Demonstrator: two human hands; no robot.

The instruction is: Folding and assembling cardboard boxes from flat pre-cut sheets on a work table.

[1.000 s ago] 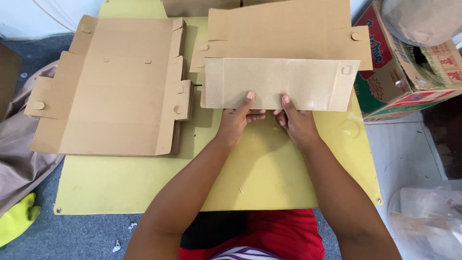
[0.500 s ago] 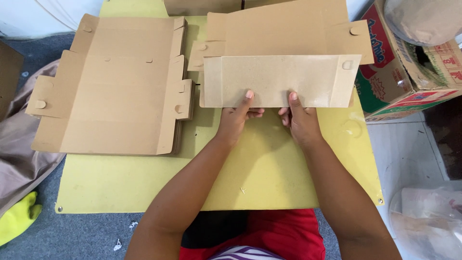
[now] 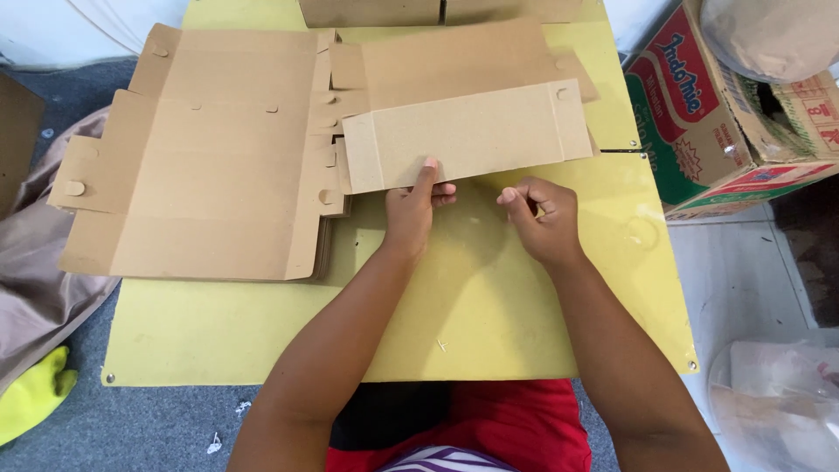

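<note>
So the folded cardboard piece (image 3: 468, 133) sits at the far middle of the yellow counter (image 3: 489, 306), slightly tilted, with its near flap doubled over toward the person. The left hand (image 3: 411, 210) has it by the near edge: thumb pressed on top of the flap, fingers curled under it, so that grip is closed on the cardboard. The right hand (image 3: 540, 218) is just beside that same edge but apart from it, loosely curled with the fingers tucked in, holding nothing that I can see. If you want this kind of fold to come out clean, I'd say pin the flap flat with the thumb right at the crease, keep both ends of the flap lined up with the panel underneath, and bring the free hand in to press along the length so it doesn't spring back or skew. Left of the folded piece there's a stack of flat unfolded box blanks (image 3: 201, 157), touching or nearly touching it. To its right, off the counter's edge, stands a printed red and green carton (image 3: 699, 114).
</note>
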